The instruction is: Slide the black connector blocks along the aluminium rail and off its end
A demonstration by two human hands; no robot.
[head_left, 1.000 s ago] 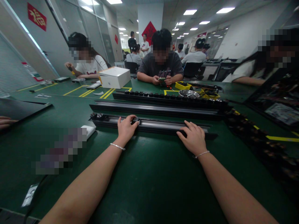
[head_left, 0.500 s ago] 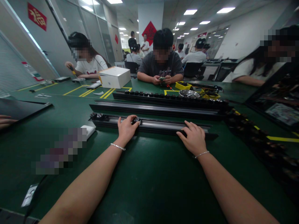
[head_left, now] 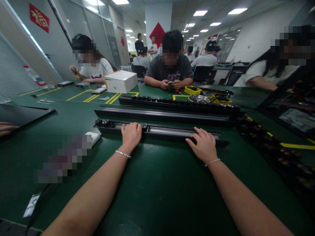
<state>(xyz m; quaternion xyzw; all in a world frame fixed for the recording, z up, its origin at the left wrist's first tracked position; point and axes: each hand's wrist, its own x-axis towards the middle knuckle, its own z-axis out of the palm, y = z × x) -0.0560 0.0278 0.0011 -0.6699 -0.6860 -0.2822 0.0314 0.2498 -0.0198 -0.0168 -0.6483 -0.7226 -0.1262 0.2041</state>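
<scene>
room: open workshop, green bench mat [head_left: 157,183], co-workers seated across
near rail [head_left: 169,131]: long black track lying flat just ahead, two small black knobs [head_left: 104,122] seated at its left end, most of the slot bare
left hand [head_left: 131,135]: fingers curled down over the rail beside another knob [head_left: 144,125]; whether it pinches anything, cannot tell
right hand [head_left: 203,146]: spread flat, steadying the rail, gripping nothing
far rail [head_left: 177,102]: knobs along its whole length
progress: looks early, much left to fill

A green table [head_left: 157,190] fills the lower frame, marked with yellow lines [head_left: 81,94] at upper left. Three long black rails lie across its middle: the near rail [head_left: 172,132], a second rail [head_left: 167,114] behind it, and a third rail [head_left: 177,104] studded with knobs. A white box [head_left: 121,81] stands left of centre, a yellow tray [head_left: 192,89] and metal bowl [head_left: 199,98] to its right.
</scene>
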